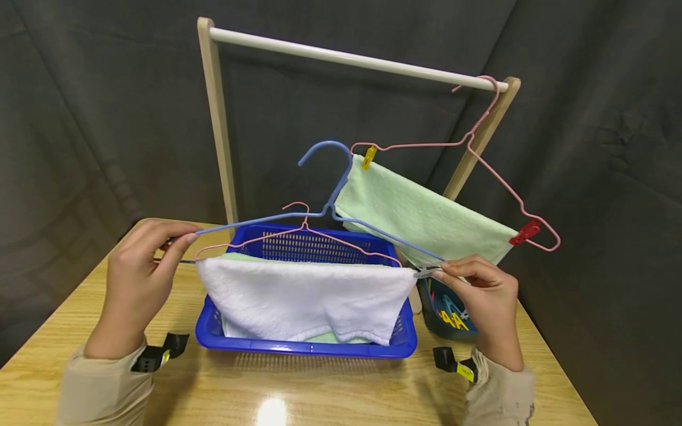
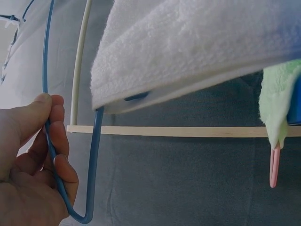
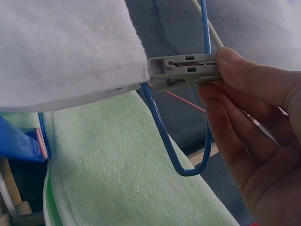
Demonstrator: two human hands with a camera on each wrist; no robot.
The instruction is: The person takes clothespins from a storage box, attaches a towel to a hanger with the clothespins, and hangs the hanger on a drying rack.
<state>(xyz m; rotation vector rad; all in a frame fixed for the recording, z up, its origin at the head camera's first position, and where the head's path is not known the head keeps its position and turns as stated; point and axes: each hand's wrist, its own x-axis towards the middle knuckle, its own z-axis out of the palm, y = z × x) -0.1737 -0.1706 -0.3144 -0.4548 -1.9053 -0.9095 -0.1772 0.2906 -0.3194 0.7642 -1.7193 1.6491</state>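
A blue hanger (image 1: 256, 220) is held up over the basket, with a white towel (image 1: 309, 296) draped over its lower bar. My left hand (image 1: 146, 269) grips the hanger's left end, thumb and curled fingers around the wire. With thumb and fingers, my right hand (image 1: 483, 290) pinches the tail of a grey clothespin (image 3: 183, 70). The clothespin's front end touches the towel's right corner at the bar in the right wrist view; whether it is clamped on the cloth I cannot tell. A bend of blue wire shows below the clothespin.
Behind the towel, a blue basket (image 1: 309, 348) holds a pink hanger (image 1: 305, 225) and green cloth. On the rack's white rail (image 1: 341, 56) hangs another pink hanger (image 1: 495, 171), its green towel (image 1: 426, 207) held by yellow (image 1: 369, 157) and red (image 1: 526, 232) clothespins. A dark bin (image 1: 447, 331) contains clothespins.
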